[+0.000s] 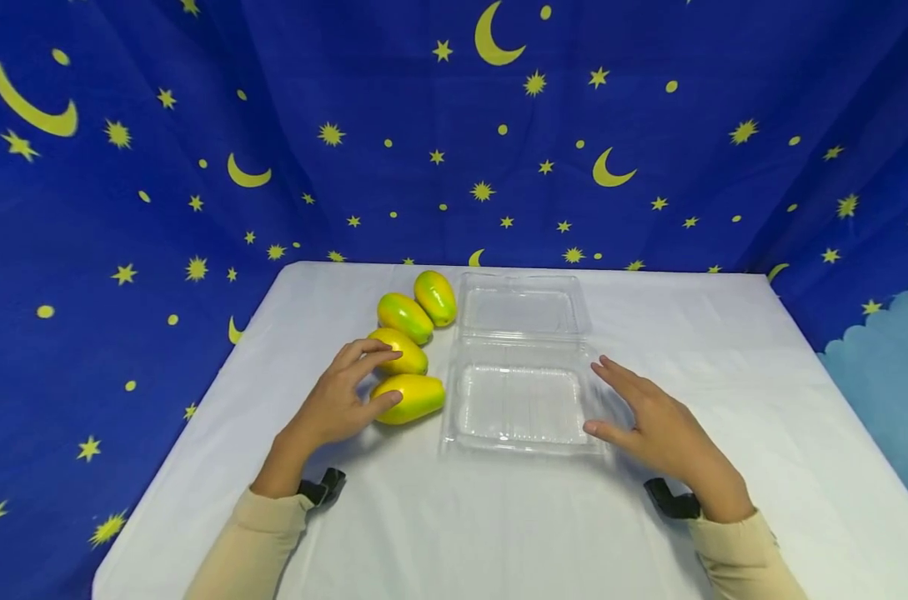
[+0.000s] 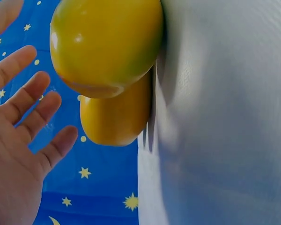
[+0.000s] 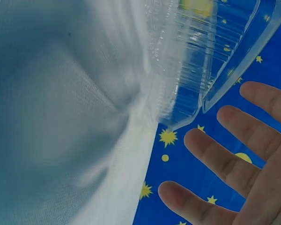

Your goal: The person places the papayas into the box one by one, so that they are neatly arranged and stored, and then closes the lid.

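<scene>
Several glossy yellow-green fruits, shaped like mangoes or small papayas, lie in a slanting row left of a clear plastic clamshell box (image 1: 521,404). My left hand (image 1: 341,398) hovers at the two nearest, the front fruit (image 1: 416,400) and the one behind it (image 1: 403,353). In the left wrist view its fingers (image 2: 35,112) are spread, with a gap between them and the large near fruit (image 2: 107,42). At the box's right side is my right hand (image 1: 652,425), fingers extended and holding nothing. The right wrist view shows these fingers (image 3: 225,164) apart from the clear plastic (image 3: 192,79).
The box's lid (image 1: 521,310) lies folded back behind its base. Two more fruits, one (image 1: 405,317) and a farther one (image 1: 435,297), lie left of the lid. A white cloth covers the table (image 1: 724,350); a blue star-and-moon curtain (image 1: 393,92) hangs behind.
</scene>
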Demonstrator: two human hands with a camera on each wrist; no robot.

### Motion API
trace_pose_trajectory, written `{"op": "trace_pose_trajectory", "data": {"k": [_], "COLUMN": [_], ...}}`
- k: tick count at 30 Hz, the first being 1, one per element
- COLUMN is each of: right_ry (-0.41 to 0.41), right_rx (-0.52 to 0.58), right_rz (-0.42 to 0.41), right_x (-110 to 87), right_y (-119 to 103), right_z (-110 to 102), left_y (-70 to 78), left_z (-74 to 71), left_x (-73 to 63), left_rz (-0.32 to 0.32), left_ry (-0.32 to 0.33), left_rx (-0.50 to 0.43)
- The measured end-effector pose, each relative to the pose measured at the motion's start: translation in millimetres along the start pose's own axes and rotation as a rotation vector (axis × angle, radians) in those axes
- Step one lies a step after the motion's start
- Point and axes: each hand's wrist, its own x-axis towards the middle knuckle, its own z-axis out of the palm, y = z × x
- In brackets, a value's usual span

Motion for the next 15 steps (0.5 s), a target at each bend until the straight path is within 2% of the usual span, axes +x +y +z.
{"op": "trace_pose_trajectory", "data": {"k": [4,9,15], "right_ry": [-0.014,-0.026,-0.034], "right_rx": [-0.003,-0.007,-0.004], "right_rz": [-0.012,-0.01,0.005], "right_x": [-3.7,-7.5,-7.5], "right_y": [0.3,1.8,-0.1], "right_z": [0.5,1.1,4.9], "left_y": [-1.2,-1.2,-2.4], "left_z": [4.0,8.5,8.8], "left_x": [-4.4,-4.9,-5.3], "left_rz": [-0.026,-0.017,-0.035], "left_ry": [-0.019,-0.033,-0.111], "left_rx": [-0.04,-0.076,-0.054]}}
